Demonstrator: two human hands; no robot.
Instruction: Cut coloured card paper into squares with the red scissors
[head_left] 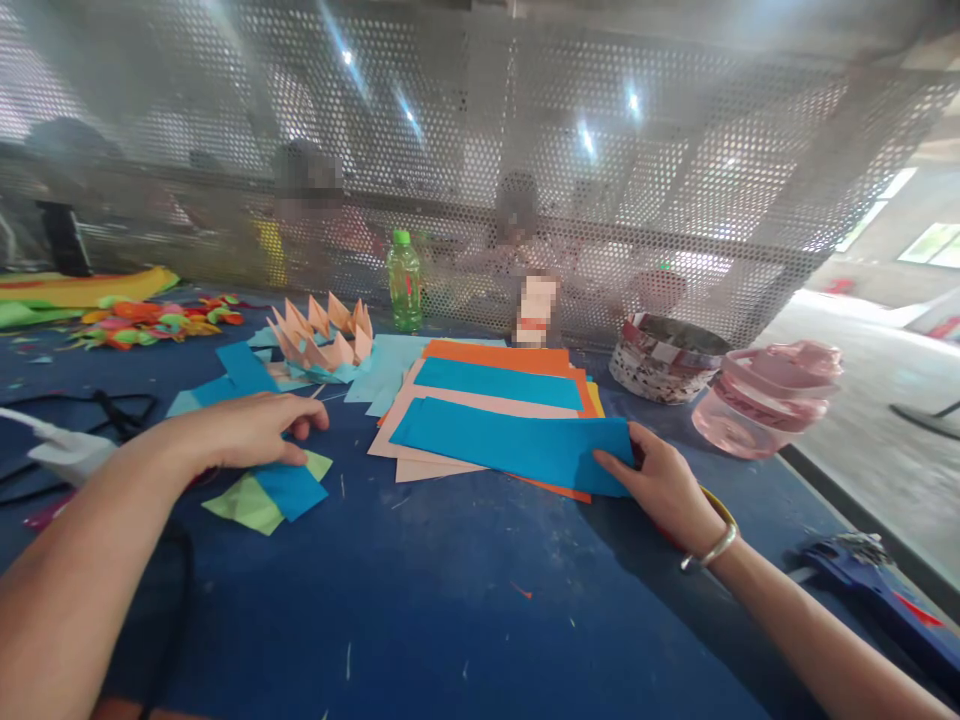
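Note:
My right hand point(667, 480) pinches the right end of a folded strip of blue paper point(510, 445), thumb on top. The strip lies slightly slanted over a stack of pale pink sheets point(409, 440) and orange sheets point(495, 353). Another blue strip point(499, 383) rests on the stack just behind it. On the left, my left hand point(251, 430) hovers low with its fingers loosely bent and the thumb apart from them. Below its thumb are a small blue paper piece point(292, 490) and light green paper pieces point(251, 503); whether the thumb touches them I cannot tell.
Behind my left hand stands a ring of folded peach paper points point(322, 340). A green bottle point(405, 285) is farther back. At right are a round patterned container point(664, 360), a pink bottle point(765, 400) and a blue glue gun point(877, 590). A white plug point(71, 455) with cables lies left.

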